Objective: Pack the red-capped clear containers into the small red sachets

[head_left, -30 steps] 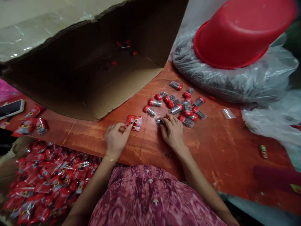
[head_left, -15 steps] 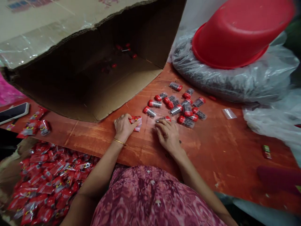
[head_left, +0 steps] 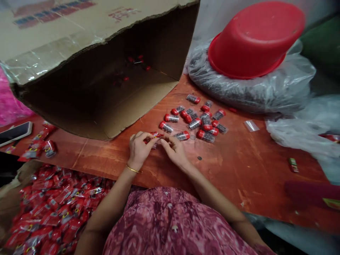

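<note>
So your left hand (head_left: 138, 150) and right hand (head_left: 175, 153) meet just in front of the open mouth of the cardboard box (head_left: 79, 46) lying on its side. Both are pinched onto the same red sachet (head_left: 152, 136), left fingertips closed on one end and right fingertips on the other. Can't tell if it's touching the table (head_left: 239, 166) or just off it. One red-capped vial (head_left: 183, 135) lies right beside your right fingertips, and the rest of the vials (head_left: 199, 118) are scattered just off the box's right corner. Further right of the box there's a red basin (head_left: 255, 39) sitting upside down on a clear bag of dark stuff (head_left: 252, 92). Left of the box lies a phone (head_left: 14, 132), and below the box's left side, past the table edge, is a big heap of sachets (head_left: 53, 209)
</note>
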Motion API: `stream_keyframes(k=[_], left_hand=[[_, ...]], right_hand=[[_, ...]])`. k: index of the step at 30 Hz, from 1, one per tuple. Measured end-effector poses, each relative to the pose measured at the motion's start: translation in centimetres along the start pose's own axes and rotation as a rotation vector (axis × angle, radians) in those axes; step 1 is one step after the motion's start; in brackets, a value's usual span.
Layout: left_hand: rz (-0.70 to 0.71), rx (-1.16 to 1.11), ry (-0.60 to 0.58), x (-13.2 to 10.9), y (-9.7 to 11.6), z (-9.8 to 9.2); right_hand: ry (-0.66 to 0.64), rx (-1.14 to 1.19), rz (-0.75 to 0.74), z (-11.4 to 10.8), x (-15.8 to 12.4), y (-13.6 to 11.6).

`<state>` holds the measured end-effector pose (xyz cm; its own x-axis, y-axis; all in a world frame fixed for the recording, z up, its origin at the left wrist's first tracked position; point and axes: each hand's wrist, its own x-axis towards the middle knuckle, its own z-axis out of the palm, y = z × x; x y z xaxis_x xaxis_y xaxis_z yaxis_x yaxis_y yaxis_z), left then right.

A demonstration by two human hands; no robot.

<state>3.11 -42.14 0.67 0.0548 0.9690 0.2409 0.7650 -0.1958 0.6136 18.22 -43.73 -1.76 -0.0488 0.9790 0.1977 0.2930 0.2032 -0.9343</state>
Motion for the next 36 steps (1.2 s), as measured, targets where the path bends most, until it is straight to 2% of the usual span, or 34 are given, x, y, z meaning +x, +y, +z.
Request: stream_keyframes(k=[3, 6, 9, 10, 12, 14, 15, 20, 24, 26, 31, 33, 36], left_hand=[[0.051, 0.018, 0.032, -0.5, 1.3, -0.4], [0.050, -0.021, 0.070, -0.9, 1.5, -0.4], [-0.104, -0.209, 0.102, -1.3, 1.1, 0.0], [-0.192, -0.317, 0.058, -1.4, 1.1, 0.2], [-0.374, -0.563, -0.128, -1.6, 1.1, 0.6], [-0.467, -0.768, -0.279, -1.6, 1.4, 1.0], [-0.467, -0.831, -0.286, -1.5, 1.6, 1.2], [-0.332, -0.857, -0.062, -1.3, 2.5, 1.8], [-0.308, -0.824, -0.030, -1.6, 2.7, 2.1], [-0.267, -0.756, 0.001, -1.9, 2.6, 2.3], [-0.087, -0.488, 0.223, -2.4, 2.1, 2.9], [-0.065, -0.475, 0.218, -2.5, 1.9, 2.9], [-0.131, -0.535, 0.129, -2.5, 2.0, 2.8]], right_hand=[[0.001, 0.239, 0.094, 1.0, 0.6, -0.4], [0.062, 0.284, 0.122, 0.9, 0.7, -0.5], [0.155, 0.319, 0.155, 0.1, 0.4, -0.4], [0.183, 0.341, 0.168, -0.1, 0.3, -0.4], [0.213, 0.379, 0.183, -0.3, 0.1, -0.3], [0.205, 0.397, 0.186, -0.4, 0.0, -0.3], [0.194, 0.396, 0.186, -0.4, -0.1, -0.3], [0.181, 0.437, 0.217, -0.4, -0.5, -0.2], [0.113, 0.555, 0.259, -0.6, -0.5, 0.0], [0.095, 0.580, 0.290, -0.6, -0.5, 0.0], [0.138, 0.626, 0.341, -0.4, -0.5, -0.1], [0.134, 0.640, 0.330, -0.3, -0.5, -0.2], [0.141, 0.610, 0.306, -0.2, -0.4, 0.0]])
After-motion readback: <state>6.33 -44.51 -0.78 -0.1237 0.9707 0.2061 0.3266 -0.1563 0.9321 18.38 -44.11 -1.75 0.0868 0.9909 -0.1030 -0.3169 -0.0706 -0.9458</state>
